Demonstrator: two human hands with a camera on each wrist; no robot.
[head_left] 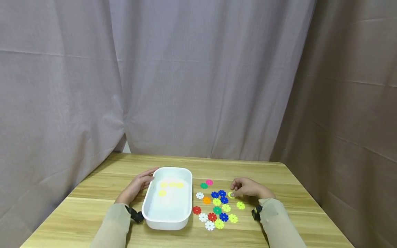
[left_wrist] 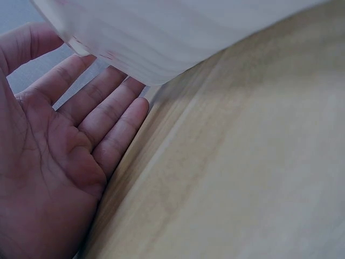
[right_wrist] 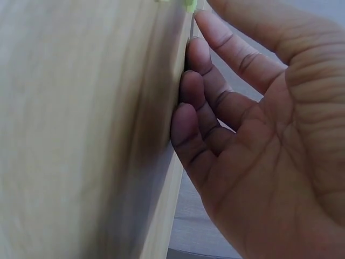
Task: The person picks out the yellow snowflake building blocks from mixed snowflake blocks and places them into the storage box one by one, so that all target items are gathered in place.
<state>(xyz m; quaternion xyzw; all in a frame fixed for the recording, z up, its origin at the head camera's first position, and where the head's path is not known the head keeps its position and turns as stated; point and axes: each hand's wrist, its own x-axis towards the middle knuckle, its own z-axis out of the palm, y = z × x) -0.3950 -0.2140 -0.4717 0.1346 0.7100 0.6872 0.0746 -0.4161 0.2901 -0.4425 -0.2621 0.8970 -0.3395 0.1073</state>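
Observation:
A white rectangular plastic tub point(head_left: 167, 215) stands on the table, with several pale yellow discs point(head_left: 162, 193) lying in it. My left hand point(head_left: 141, 184) is at the tub's left side, fingers fairly straight. In the left wrist view the fingertips point(left_wrist: 141, 106) reach the tub's wall below its rim. To the right of the tub, my right hand point(head_left: 247, 187) pinches a yellow-green notched snowflake disc point(head_left: 231, 195) at the table surface. Only a sliver of that disc point(right_wrist: 191, 5) shows beside the index fingertip in the right wrist view; the other fingers are curled against the table.
Between tub and right hand lie several loose notched discs: blue point(head_left: 224, 217), red point(head_left: 212, 216), white point(head_left: 210, 225), green point(head_left: 217, 210), orange point(head_left: 206, 200), pink point(head_left: 209, 182) and yellow-green point(head_left: 233, 218). Grey curtains point(head_left: 198, 86) hang behind and beside the wooden table point(head_left: 288, 193).

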